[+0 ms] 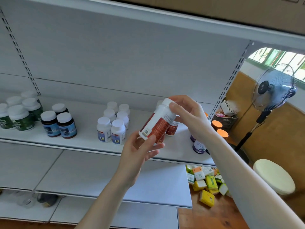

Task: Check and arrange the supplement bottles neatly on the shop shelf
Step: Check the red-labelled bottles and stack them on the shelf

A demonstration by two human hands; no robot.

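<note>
Both hands pinch a smooth cylindrical red-labelled plastic bottle [157, 122], tilted: left hand [140, 150] at base, right hand [188, 116] at white cap.

Left hand [142, 149] is gripping the base end of a red-label bottle [156, 124]. Right hand [188, 116] is gripping its white cap. The bottle is tilting, cap up and to the right, in front of the white shelf [85, 138].

Standing on the shelf:
- green-label bottles [18, 116] at far left
- three dark blue-label bottles [59, 124] just beside them
- six white bottles [113, 124] in two rows mid-shelf
- other red-label bottles [171, 130], partly hidden behind the held one
- purple-label bottle [198, 147] near the right end
- orange lids [217, 124] showing past the right wrist

A pedestal fan [274, 86] and round stool [274, 176] are standing to the right. Small boxes [206, 182] are lying piled on the floor.
</note>
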